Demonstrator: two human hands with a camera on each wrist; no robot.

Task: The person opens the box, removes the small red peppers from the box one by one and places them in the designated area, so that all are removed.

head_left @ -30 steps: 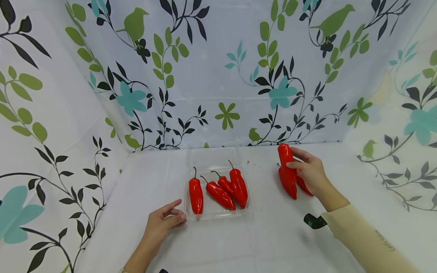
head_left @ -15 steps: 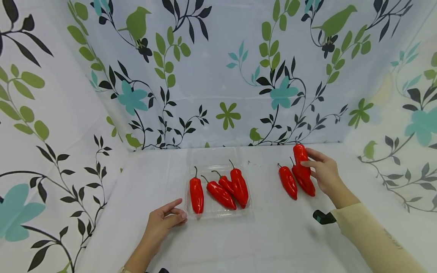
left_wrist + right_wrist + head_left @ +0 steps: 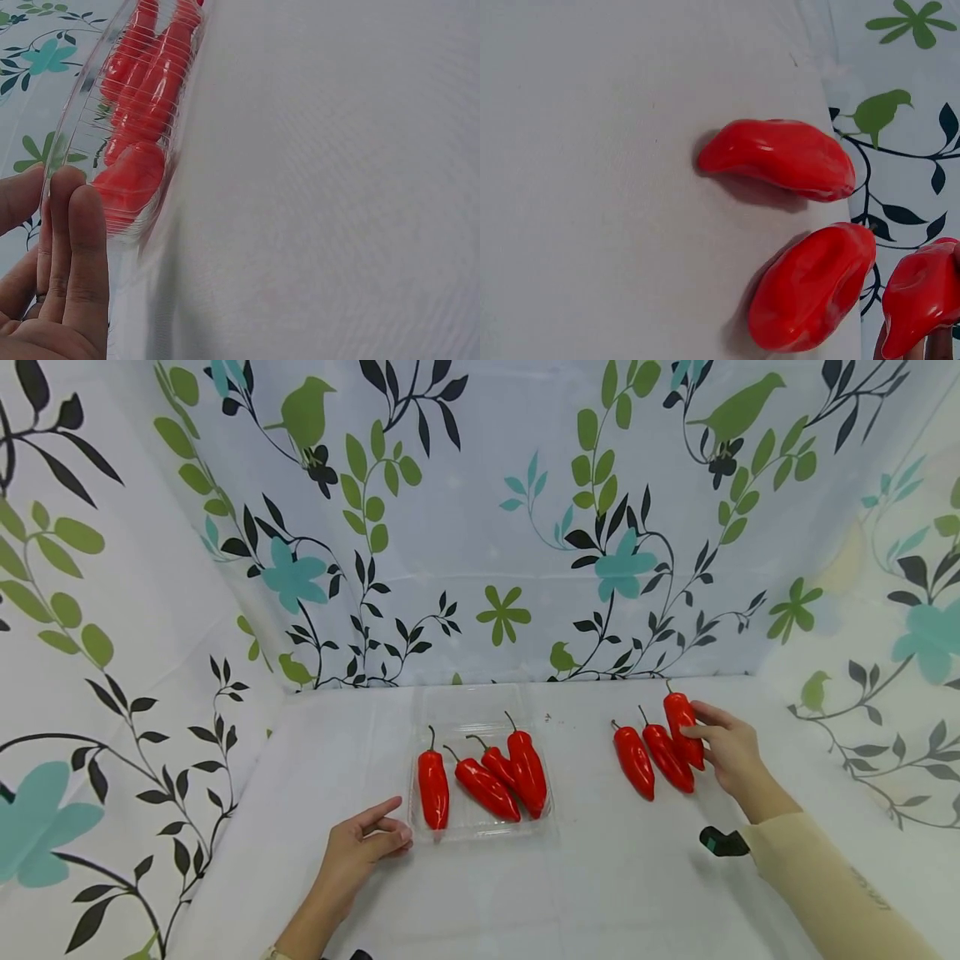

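A glossy red pepper point(image 3: 681, 720) is gripped between the thumb and fingers of my right hand point(image 3: 731, 750), its thin stem pointing away. Right beside it, two more red peppers, one nearer point(image 3: 667, 758) and one further left point(image 3: 633, 762), lie slanted on the white table. In the right wrist view the gripped pepper point(image 3: 922, 296) shows at the lower right corner. My left hand point(image 3: 360, 846) is at the near left corner of a clear plastic tray point(image 3: 480, 833), with fairly straight fingertips at its rim. Several red peppers point(image 3: 146, 97) lie inside the tray.
The white table point(image 3: 585, 893) borders a hanging cloth point(image 3: 442, 518) printed with leaves, birds and flowers. A clear lid-like panel point(image 3: 472, 700) extends behind the tray. Small dark specks point(image 3: 547, 717) mark the tabletop between the tray and the loose peppers.
My right hand has moved right and lowered its pepper beside the two loose ones, which now show more fully. The left hand and the tray have stayed in place.
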